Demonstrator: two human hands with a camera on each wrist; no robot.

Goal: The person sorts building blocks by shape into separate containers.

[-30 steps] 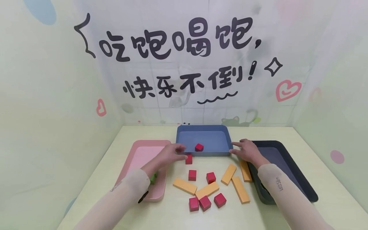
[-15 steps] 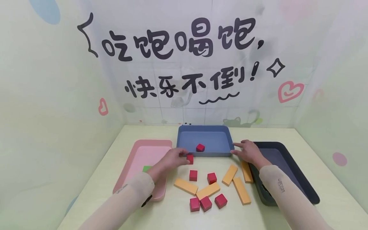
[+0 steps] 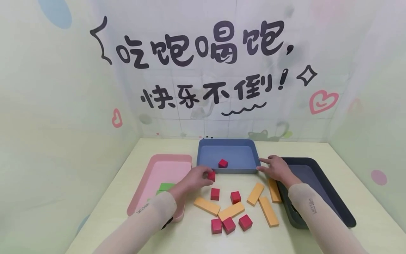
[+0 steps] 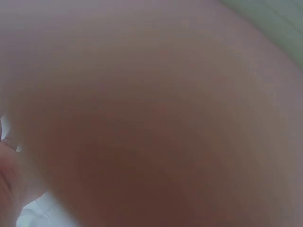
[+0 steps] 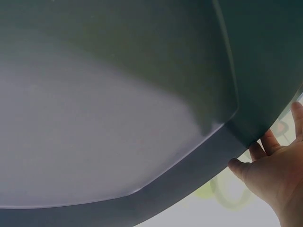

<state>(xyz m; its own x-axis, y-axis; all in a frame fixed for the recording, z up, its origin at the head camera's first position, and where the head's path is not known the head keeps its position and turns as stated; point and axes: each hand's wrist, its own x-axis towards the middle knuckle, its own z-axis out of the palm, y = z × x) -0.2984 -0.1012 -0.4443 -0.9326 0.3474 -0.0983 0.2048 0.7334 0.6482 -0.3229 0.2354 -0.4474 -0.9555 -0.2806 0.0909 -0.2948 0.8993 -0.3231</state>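
Just in front of the blue tray (image 3: 228, 171), my left hand (image 3: 194, 179) pinches a red cube (image 3: 211, 176) between thumb and fingers. A second red cube (image 3: 223, 163) lies inside that tray. At the tray's right side, my right hand (image 3: 278, 169) has its fingers stretched out to the wall by the front corner. The right wrist view shows this hand (image 5: 274, 175) beside the large dark tray (image 5: 94, 132). Blurred skin fills most of the left wrist view, so the grip on the cube is hidden there.
Several red cubes (image 3: 215, 194) and several yellow-orange blocks (image 3: 269, 211) lie on the table (image 3: 253, 243). To the left stands a pink tray (image 3: 152, 169) with green pieces (image 3: 166, 186), partly under my left forearm. A dark tray (image 3: 336, 197) stands on the right.
My left hand has moved slightly forward onto the red cube, and its thumb and fingers have closed round it. The right hand stays by the blue tray. The head view has shifted slightly.
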